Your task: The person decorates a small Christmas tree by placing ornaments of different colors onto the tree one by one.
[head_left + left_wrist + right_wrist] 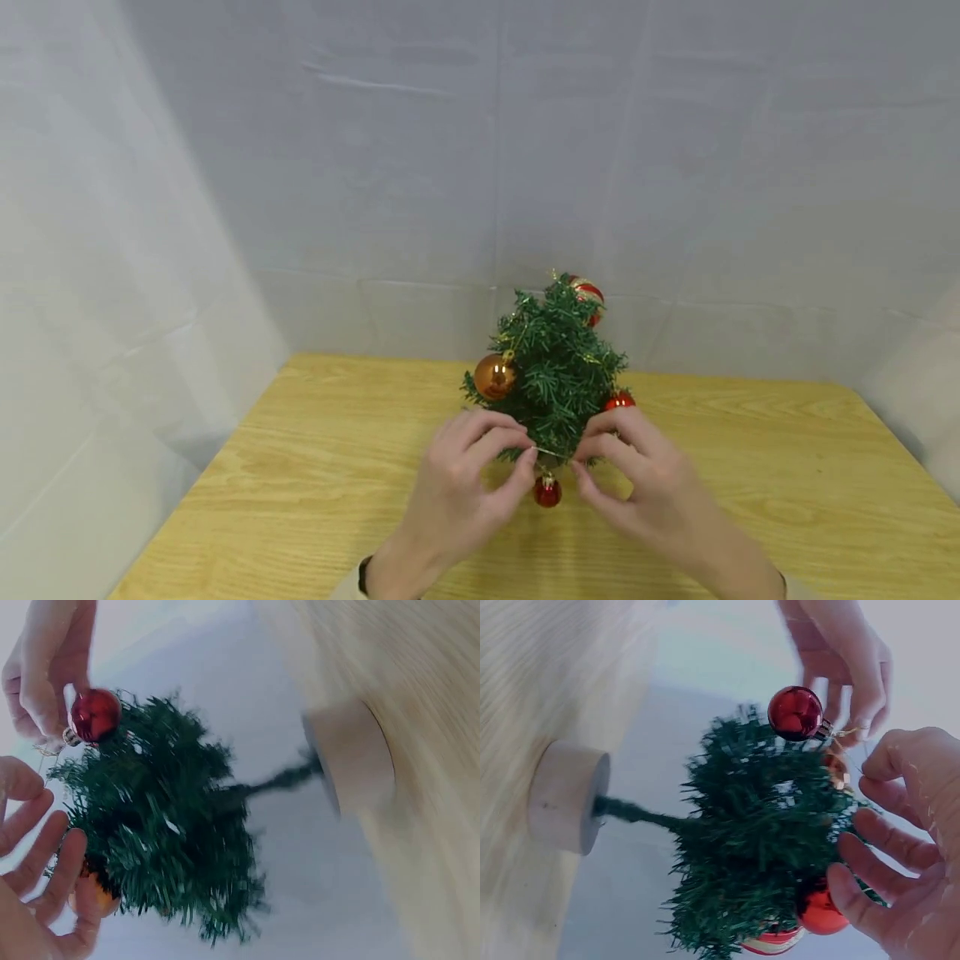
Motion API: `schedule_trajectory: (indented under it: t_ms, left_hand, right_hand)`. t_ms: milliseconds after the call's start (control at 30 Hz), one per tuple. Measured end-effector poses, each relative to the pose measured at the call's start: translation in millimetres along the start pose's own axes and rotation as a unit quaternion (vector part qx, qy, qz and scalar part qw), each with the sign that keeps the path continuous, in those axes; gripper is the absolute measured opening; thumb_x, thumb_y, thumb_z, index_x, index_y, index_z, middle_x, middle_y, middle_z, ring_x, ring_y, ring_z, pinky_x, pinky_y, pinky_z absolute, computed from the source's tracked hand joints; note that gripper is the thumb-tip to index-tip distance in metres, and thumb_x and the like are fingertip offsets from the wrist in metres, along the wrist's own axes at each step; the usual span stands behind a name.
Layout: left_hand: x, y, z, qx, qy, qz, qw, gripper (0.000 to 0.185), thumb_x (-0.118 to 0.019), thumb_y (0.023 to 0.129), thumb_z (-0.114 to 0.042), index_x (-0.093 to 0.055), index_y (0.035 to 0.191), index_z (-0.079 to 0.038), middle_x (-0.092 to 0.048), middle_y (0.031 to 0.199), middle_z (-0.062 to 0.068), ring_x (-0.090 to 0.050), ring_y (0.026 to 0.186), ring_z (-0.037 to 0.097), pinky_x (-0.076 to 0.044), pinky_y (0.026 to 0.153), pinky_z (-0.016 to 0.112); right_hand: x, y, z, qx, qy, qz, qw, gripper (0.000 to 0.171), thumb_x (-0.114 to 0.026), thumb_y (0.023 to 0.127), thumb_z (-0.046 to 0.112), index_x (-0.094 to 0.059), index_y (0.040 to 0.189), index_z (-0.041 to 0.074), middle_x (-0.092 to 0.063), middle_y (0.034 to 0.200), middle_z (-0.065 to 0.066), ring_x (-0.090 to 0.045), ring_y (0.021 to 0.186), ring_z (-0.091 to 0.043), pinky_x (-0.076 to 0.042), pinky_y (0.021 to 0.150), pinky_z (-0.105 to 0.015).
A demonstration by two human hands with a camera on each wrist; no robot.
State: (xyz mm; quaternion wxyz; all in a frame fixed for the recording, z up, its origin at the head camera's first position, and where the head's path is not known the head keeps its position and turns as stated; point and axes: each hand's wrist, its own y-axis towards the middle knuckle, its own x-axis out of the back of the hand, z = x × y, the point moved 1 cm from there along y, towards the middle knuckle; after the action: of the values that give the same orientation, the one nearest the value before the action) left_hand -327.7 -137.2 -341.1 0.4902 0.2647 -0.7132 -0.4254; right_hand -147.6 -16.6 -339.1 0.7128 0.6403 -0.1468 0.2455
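A small green artificial Christmas tree (pixel 558 375) stands on the wooden table. At its near side hangs a shiny dark red bauble (pixel 547 492) with a gold cap and a thin gold string (pixel 553 452). My left hand (pixel 468 479) pinches the string on one side between thumb and index finger. From the other side my right hand (pixel 652 483) pinches it too, and the string stretches between both sets of fingertips. In the right wrist view the red bauble (pixel 795 713) is beside the branches; whether the string goes round a twig cannot be told.
An orange-gold bauble (pixel 495 377) hangs on the tree's left, a red bauble (pixel 620 402) on its right, and a red-and-gold striped bauble (pixel 588 298) near the top. The tree has a round wooden base (pixel 568 796). Pale sheeting (pixel 390 167) hangs behind the table (pixel 300 433).
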Motion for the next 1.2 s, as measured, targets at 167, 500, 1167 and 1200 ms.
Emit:
schedule_trajectory:
  t_ms: [167,500,1167,1200]
  left_hand:
    - [-1.1,-1.2,1.2,-0.069,0.102,-0.005,0.9924,0.01,-0.067,0.091,-0.019,-0.074,0.085,-0.018,-0.073,0.091,-0.004,-0.067,0.08,0.013,-0.05,0.07,0.028]
    - [-6.2,-1.2,1.9,-0.073,0.178,0.0,0.9813,0.014,-0.062,0.093,-0.022,-0.073,0.084,-0.019,-0.072,0.089,-0.004,-0.068,0.078,0.015,-0.05,0.069,0.031]
    - [-12.5,0.8,-5.5,0.073,0.198,0.092,0.9732,0.008,-0.077,0.086,-0.023,-0.072,0.079,-0.025,-0.068,0.091,-0.007,-0.063,0.084,0.016,-0.048,0.075,0.036]
    - [-12.7,0.3,-5.9,0.073,0.197,0.095,0.973,0.009,-0.078,0.085,-0.023,-0.072,0.078,-0.025,-0.068,0.091,-0.007,-0.063,0.084,0.016,-0.048,0.075,0.036]
  right_hand:
    - [-9,0,1,0.049,-0.076,-0.037,0.995,0.03,-0.05,0.103,0.026,-0.067,0.082,0.012,-0.064,0.091,-0.001,-0.057,0.082,-0.017,-0.05,0.072,-0.025]
    - [-21,1,5,0.021,-0.149,-0.072,0.986,0.032,-0.05,0.102,0.024,-0.068,0.079,0.01,-0.064,0.086,-0.005,-0.056,0.075,-0.022,-0.049,0.066,-0.034]
    - [-28,-2,6,-0.052,-0.234,0.015,0.971,0.011,-0.079,0.074,0.009,-0.069,0.071,0.012,-0.061,0.086,-0.005,-0.052,0.075,-0.023,-0.048,0.065,-0.034]
    - [-28,-4,6,-0.053,-0.231,0.019,0.971,0.011,-0.08,0.074,0.009,-0.069,0.072,0.013,-0.061,0.087,-0.005,-0.052,0.075,-0.022,-0.048,0.064,-0.034]
